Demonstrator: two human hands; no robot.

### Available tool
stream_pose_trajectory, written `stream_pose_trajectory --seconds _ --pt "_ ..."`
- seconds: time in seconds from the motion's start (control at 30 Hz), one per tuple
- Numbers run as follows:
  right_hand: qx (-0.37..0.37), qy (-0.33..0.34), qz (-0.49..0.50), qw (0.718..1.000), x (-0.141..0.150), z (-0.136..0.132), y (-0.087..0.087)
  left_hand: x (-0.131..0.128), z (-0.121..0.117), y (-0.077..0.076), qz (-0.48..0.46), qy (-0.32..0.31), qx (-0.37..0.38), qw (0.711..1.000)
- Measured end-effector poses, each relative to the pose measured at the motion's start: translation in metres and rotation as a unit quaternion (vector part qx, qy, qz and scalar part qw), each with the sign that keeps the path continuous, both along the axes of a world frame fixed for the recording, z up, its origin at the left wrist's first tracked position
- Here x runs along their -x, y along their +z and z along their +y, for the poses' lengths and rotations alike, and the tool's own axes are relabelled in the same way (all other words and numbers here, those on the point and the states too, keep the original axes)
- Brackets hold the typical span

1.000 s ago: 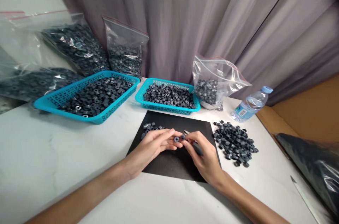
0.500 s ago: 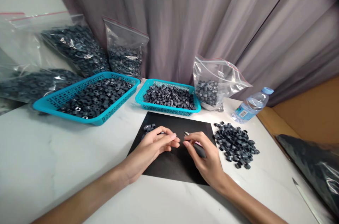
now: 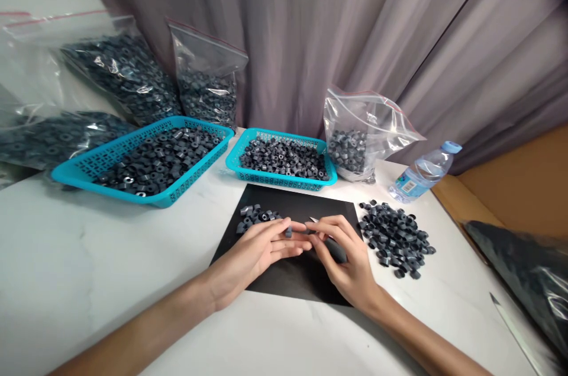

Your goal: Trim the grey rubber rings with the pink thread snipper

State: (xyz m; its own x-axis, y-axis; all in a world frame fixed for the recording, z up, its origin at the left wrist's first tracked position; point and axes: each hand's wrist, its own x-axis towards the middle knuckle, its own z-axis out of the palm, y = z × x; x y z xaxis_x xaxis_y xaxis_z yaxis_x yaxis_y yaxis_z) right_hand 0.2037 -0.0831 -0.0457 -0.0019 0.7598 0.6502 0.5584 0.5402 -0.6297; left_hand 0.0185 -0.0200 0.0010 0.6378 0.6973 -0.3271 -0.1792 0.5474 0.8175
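Note:
My left hand [image 3: 265, 247] is palm-up over the black mat [image 3: 288, 281], its fingers stretched toward the right. Between its thumb and fingers sits a small dark grey plastic piece [image 3: 289, 233]. My right hand [image 3: 344, 248] is closed, with thumb and index fingertips pinched against the left fingertips. A thin pointed metal tool [image 3: 314, 220] runs under its index finger; most of it is hidden by the hand. Behind my left hand, a small group of dark grey pieces [image 3: 252, 212] lies on the mat.
Two blue baskets [image 3: 166, 203] [image 3: 284, 180] full of dark pieces stand behind the mat. Clear zip bags [image 3: 208, 89] [image 3: 350, 151] hold more. To the right are a loose pile of dark rings [image 3: 397, 240], a water bottle [image 3: 423, 174] and a cardboard box [image 3: 515, 174].
My left hand has opened out and moved slightly right, its fingertips now meeting my right hand. The grey piece in it has come into sight. The view has shifted slightly.

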Motion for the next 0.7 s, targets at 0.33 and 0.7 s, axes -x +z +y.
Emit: stream_pose_trajectory --seconds 0.33,0.7 --pt "0.008 0.02 -0.006 1.0 0.0 0.001 0.0001 0.0022 -0.0028 -0.0004 0.049 -0.026 -0.071 0.996" --pt "0.018 0.017 -0.003 1.0 -0.001 -0.0001 0.0043 -0.0006 -0.0042 0.0005 -0.034 -0.035 0.023 0.999"
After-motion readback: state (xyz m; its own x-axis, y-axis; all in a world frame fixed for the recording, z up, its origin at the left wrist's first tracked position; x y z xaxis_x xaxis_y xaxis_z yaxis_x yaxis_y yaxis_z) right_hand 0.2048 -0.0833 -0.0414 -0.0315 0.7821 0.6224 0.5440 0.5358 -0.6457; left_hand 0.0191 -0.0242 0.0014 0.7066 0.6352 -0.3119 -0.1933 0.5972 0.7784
